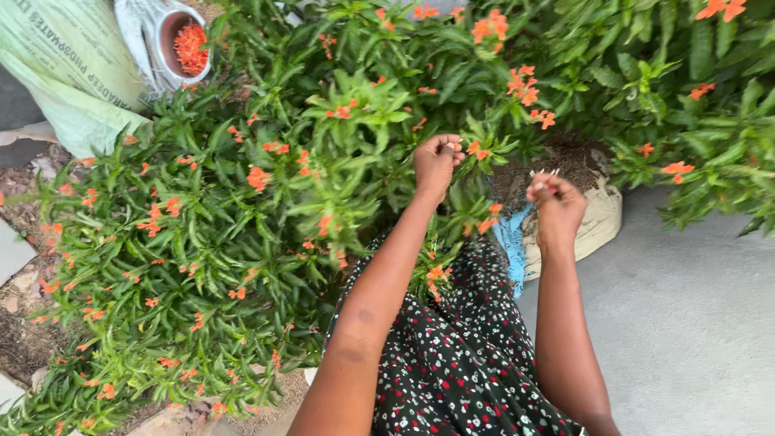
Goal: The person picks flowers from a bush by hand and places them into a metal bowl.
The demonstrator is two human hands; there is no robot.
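While left hand (pixel 437 161) pinches orange flower (pixel 476 149), right hand (pixel 555 202) fisted round stems (pixel 546 173) beside open pavement (pixel 686 323)

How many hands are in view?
2: the left hand closed among the orange-flowered plant stems, the right hand pinching small stems above a sack-wrapped planter.

Left hand (pixel 437 164) is curled up in the green bush (pixel 242 210), touching a small orange flower (pixel 476 149). Right hand (pixel 555 202) pinches thin stems near the pale sack (pixel 601 222). Bowl of orange petals (pixel 184 44) sits far left.
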